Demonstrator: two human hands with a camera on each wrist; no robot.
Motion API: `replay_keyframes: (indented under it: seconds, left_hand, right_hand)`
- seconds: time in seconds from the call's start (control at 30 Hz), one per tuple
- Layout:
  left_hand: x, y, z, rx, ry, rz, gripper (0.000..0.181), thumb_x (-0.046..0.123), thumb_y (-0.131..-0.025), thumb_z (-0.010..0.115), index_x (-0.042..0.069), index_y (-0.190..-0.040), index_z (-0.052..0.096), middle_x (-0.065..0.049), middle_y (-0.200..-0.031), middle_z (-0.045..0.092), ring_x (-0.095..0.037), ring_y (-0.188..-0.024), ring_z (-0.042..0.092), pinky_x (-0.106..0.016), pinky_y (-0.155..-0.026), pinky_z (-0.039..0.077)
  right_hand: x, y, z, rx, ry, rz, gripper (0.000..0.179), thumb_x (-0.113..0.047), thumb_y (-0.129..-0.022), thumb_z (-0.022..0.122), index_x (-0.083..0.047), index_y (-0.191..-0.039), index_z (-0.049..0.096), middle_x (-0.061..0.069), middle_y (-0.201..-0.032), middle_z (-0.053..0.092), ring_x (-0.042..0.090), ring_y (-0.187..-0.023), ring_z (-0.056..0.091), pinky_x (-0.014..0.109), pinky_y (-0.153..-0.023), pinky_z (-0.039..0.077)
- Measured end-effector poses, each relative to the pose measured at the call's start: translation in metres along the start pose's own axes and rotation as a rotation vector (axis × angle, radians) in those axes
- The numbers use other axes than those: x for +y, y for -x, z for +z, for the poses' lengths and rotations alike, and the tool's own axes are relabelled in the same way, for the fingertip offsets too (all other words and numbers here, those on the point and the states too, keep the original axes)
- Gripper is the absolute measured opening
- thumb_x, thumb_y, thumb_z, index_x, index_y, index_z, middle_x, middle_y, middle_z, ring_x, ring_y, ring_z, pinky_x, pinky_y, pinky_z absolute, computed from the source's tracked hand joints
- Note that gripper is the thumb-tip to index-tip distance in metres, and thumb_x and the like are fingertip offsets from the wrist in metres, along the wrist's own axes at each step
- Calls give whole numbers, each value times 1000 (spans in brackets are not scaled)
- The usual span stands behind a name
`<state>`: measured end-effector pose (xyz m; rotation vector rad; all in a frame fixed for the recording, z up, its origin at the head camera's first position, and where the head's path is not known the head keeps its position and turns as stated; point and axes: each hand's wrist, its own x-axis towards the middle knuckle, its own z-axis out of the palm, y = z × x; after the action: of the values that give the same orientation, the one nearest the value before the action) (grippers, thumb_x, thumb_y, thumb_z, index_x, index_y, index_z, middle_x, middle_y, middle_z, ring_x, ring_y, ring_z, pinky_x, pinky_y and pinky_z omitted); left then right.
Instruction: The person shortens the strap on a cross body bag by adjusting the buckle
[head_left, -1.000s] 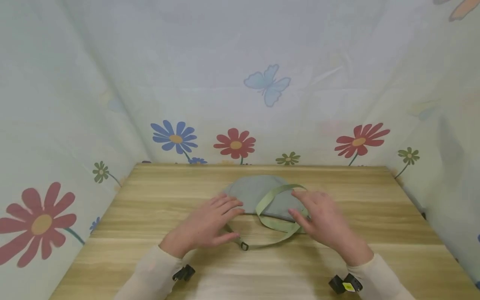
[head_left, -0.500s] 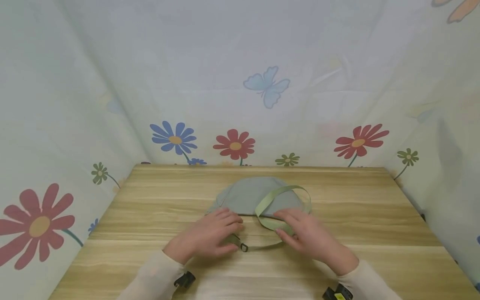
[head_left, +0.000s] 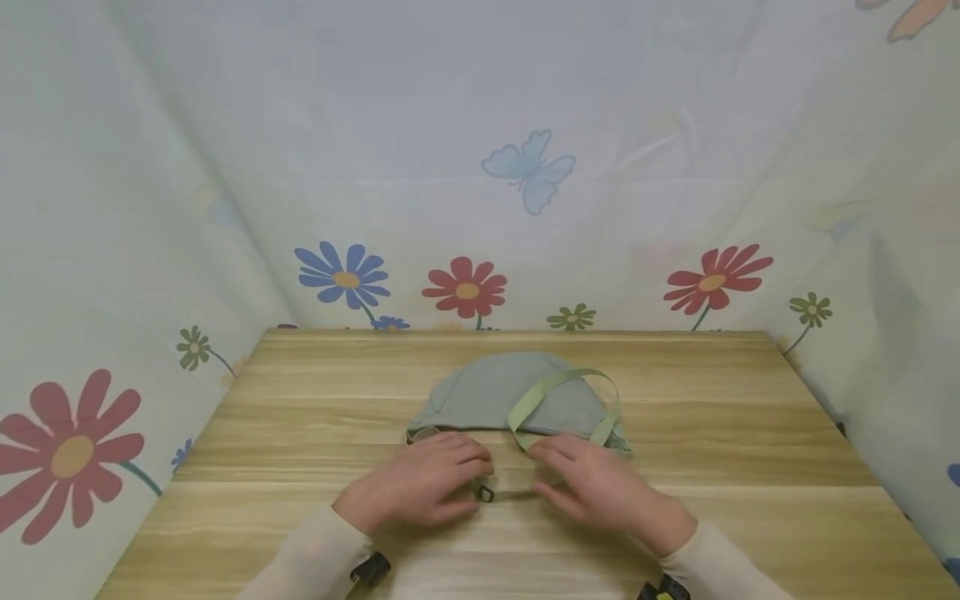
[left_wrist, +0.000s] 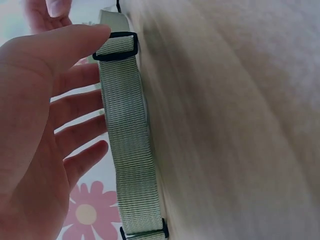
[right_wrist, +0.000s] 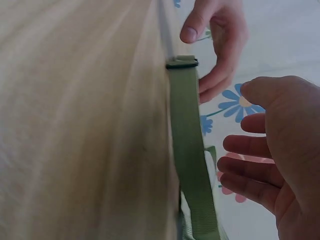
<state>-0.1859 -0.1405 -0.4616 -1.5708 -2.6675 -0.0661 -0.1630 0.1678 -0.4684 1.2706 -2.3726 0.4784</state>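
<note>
A grey-green half-moon bag (head_left: 510,387) lies on the table, its curved side away from me. The light green strap (head_left: 528,404) loops over its right part and runs along the near side. My left hand (head_left: 420,479) is at the strap's left part, thumb close to a black slide buckle (head_left: 486,493). In the left wrist view, the ribbed strap (left_wrist: 130,140) passes in front of its loosely extended fingers. My right hand (head_left: 603,492) hovers at the strap's right part. Its relaxed fingers stand apart from the strap (right_wrist: 185,115) in the right wrist view.
The wooden table (head_left: 315,375) reaches back to a white cloth backdrop (head_left: 375,125) printed with flowers and a butterfly. Cloth also hangs at both sides. A small black device (head_left: 371,569) sits at my left wrist, and another (head_left: 663,590) at the right.
My right hand has moved left and toward me, away from the bag's right side to the near strap. My left hand has shifted slightly nearer, uncovering the bag's left corner.
</note>
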Motion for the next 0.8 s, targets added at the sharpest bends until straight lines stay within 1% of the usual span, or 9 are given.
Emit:
replay_keyframes:
  seconds: [0.07, 0.13, 0.3, 0.4, 0.53, 0.67, 0.8]
  left_hand:
    - [0, 0, 1, 4, 6, 4, 43, 45, -105, 68, 21, -140, 66, 4, -144, 67, -16, -139, 60, -37, -125, 44]
    - [1, -1, 2, 4, 12, 6, 39, 43, -105, 68, 22, -137, 67, 5, -142, 68, -14, -137, 61, -36, -123, 46]
    - [2, -3, 4, -9, 8, -2, 24, 39, -108, 67, 24, -125, 70, 9, -131, 72, -10, -128, 65, -34, -116, 52]
    - [2, -4, 5, -13, 11, -19, 16, 38, -110, 64, 25, -118, 69, 10, -125, 72, -9, -123, 66, -33, -113, 53]
    - [2, -5, 5, -10, 35, -38, 15, 38, -112, 61, 25, -113, 68, 11, -122, 72, -8, -120, 66, -32, -112, 53]
    - [1, -4, 5, 27, 72, -35, 14, 36, -111, 62, 24, -111, 69, 11, -113, 72, -7, -111, 67, -33, -108, 55]
    - [0, -3, 4, 75, 111, -19, 11, 33, -110, 65, 23, -108, 70, 11, -106, 72, -7, -104, 67, -32, -103, 56]
  right_hand:
    - [-1, -1, 2, -9, -3, -13, 43, -29, -94, 85, -6, -129, 71, 6, -125, 76, 21, -113, 74, 40, -98, 63]
    - [-2, 0, 4, -14, -5, -23, 43, -30, -95, 84, -7, -128, 72, 5, -124, 75, 20, -113, 74, 40, -98, 63]
    - [-4, 1, 10, -25, -20, -37, 36, -28, -94, 84, -9, -123, 74, -1, -118, 74, 16, -109, 72, 37, -97, 62]
    - [-5, 2, 11, -39, -38, -39, 30, -23, -94, 85, -10, -120, 75, -3, -113, 73, 14, -105, 70, 35, -94, 61]
    - [-5, 2, 13, -46, -36, -37, 20, -17, -93, 85, -13, -111, 77, -6, -104, 70, 10, -96, 68, 29, -87, 59]
    - [-5, 2, 15, -51, -47, -18, 12, -13, -94, 83, -16, -104, 76, -8, -99, 69, 7, -92, 66, 26, -83, 58]
    - [-6, 3, 15, -81, -78, 42, 11, -12, -97, 79, -16, -105, 73, -9, -99, 70, 7, -93, 67, 28, -84, 59]
